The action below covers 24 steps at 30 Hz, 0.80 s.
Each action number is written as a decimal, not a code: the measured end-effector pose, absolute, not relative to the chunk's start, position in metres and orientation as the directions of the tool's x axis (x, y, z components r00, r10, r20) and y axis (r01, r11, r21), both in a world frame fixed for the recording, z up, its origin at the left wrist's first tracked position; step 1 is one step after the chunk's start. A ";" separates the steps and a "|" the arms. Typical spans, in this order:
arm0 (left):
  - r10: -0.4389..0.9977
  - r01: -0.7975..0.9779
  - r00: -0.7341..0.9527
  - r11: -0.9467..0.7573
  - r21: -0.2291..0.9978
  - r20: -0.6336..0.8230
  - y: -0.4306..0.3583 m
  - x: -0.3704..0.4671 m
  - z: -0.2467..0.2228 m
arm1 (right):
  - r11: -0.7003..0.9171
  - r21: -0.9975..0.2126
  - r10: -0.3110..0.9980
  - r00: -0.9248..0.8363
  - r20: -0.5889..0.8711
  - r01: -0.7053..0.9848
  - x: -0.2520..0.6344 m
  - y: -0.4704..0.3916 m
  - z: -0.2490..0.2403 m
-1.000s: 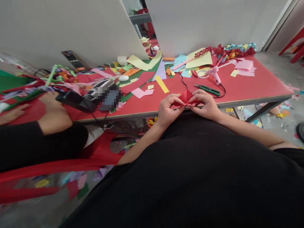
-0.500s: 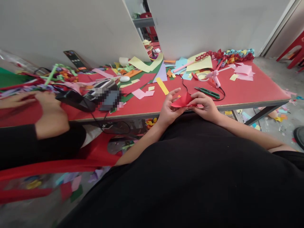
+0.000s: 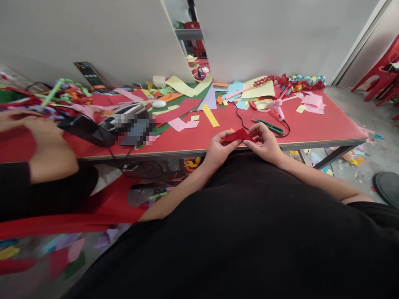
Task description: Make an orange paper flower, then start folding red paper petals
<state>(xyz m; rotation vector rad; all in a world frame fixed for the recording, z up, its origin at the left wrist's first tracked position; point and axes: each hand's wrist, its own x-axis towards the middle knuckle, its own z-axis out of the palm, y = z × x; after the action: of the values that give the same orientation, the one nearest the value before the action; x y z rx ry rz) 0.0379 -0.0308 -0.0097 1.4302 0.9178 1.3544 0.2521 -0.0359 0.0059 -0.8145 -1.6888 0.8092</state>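
Note:
A small folded piece of red paper (image 3: 237,135) is held just over the front edge of the red table (image 3: 336,124). My left hand (image 3: 218,148) pinches its left side between thumb and fingers. On the right side, my right hand (image 3: 264,143) grips the paper near its lower corner, with the fingers curled. Just beyond my right hand lies a green cutter (image 3: 268,126). Behind that rests a pink glue gun (image 3: 278,110) with a black cord. A yellow paper strip (image 3: 210,115) lies beyond my left hand.
Another person's hands (image 3: 40,124) are at the far left, beside a black box-shaped object (image 3: 85,131). A phone (image 3: 89,76) leans on the wall. Coloured paper scraps (image 3: 181,123) and a red paper chain (image 3: 274,79) lie on the table. A red chair (image 3: 109,203) stands at left.
The red paper now looks flatter and darker, its raised flap lowered. The fingers of my left hand have closed in on it. The whole view has shifted slightly.

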 end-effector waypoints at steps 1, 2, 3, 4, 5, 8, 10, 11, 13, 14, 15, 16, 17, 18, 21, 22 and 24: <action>0.951 -0.073 0.112 -0.280 0.957 0.287 -0.031 0.038 -0.010 | 0.499 -0.860 0.855 -0.221 0.469 0.105 0.251 -0.036 0.005; 0.954 -0.068 0.110 -0.272 0.960 0.278 -0.031 0.039 -0.009 | 0.466 -0.880 0.871 -0.226 0.437 0.095 0.250 -0.036 0.004; 0.957 -0.064 0.110 -0.262 0.963 0.268 -0.032 0.039 -0.009 | 0.441 -0.893 0.881 -0.232 0.412 0.092 0.250 -0.035 0.003; 0.960 -0.062 0.112 -0.250 0.966 0.256 -0.032 0.039 -0.009 | 0.423 -0.901 0.889 -0.233 0.394 0.093 0.249 -0.034 0.002; 0.963 -0.060 0.117 -0.237 0.970 0.243 -0.033 0.039 -0.009 | 0.410 -0.907 0.896 -0.229 0.382 0.092 0.249 -0.033 0.002; 0.969 -0.069 0.128 -0.203 0.977 0.210 -0.034 0.039 -0.009 | 0.385 -0.921 0.907 -0.206 0.366 0.058 0.249 -0.032 0.001; 0.972 -0.082 0.121 -0.191 0.978 0.200 -0.033 0.039 -0.010 | 0.371 -0.928 0.911 -0.207 0.358 0.028 0.249 -0.031 0.002; 0.973 -0.086 0.114 -0.190 0.978 0.199 -0.033 0.039 -0.011 | 0.366 -0.930 0.911 -0.211 0.354 0.017 0.249 -0.031 0.002; 0.974 -0.080 0.102 -0.193 0.978 0.201 -0.033 0.039 -0.012 | 0.359 -0.933 0.911 -0.216 0.351 0.001 0.249 -0.031 0.002; 0.975 -0.073 0.100 -0.193 0.978 0.200 -0.032 0.039 -0.012 | 0.357 -0.934 0.912 -0.216 0.349 -0.005 0.249 -0.031 0.002; 0.975 -0.066 0.100 -0.192 0.979 0.198 -0.032 0.039 -0.012 | 0.355 -0.935 0.913 -0.213 0.349 -0.008 0.249 -0.031 0.002; 0.975 -0.060 0.102 -0.189 0.980 0.195 -0.032 0.039 -0.012 | 0.354 -0.935 0.913 -0.211 0.348 -0.008 0.249 -0.031 0.002; 0.976 -0.057 0.106 -0.186 0.981 0.191 -0.032 0.039 -0.011 | 0.354 -0.935 0.914 -0.212 0.347 -0.005 0.250 -0.030 0.002; 0.976 -0.055 0.108 -0.184 0.981 0.189 -0.033 0.039 -0.011 | 0.353 -0.936 0.913 -0.219 0.344 0.002 0.250 -0.030 0.002; 0.975 -0.058 0.111 -0.187 0.981 0.193 -0.034 0.039 -0.011 | 0.348 -0.937 0.908 -0.258 0.331 0.022 0.251 -0.030 0.000; 0.975 -0.061 0.112 -0.187 0.980 0.193 -0.034 0.039 -0.011 | 0.345 -0.938 0.908 -0.264 0.326 0.029 0.251 -0.029 -0.001; 0.975 -0.061 0.115 -0.184 0.981 0.190 -0.033 0.039 -0.012 | 0.345 -0.938 0.911 -0.256 0.324 0.041 0.252 -0.029 -0.002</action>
<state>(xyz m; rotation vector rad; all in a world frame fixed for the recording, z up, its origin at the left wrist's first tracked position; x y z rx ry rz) 0.0386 -0.0333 -0.0120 1.3621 0.9871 1.2765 0.2522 -0.0286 -0.0022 -0.8791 -1.5957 1.0761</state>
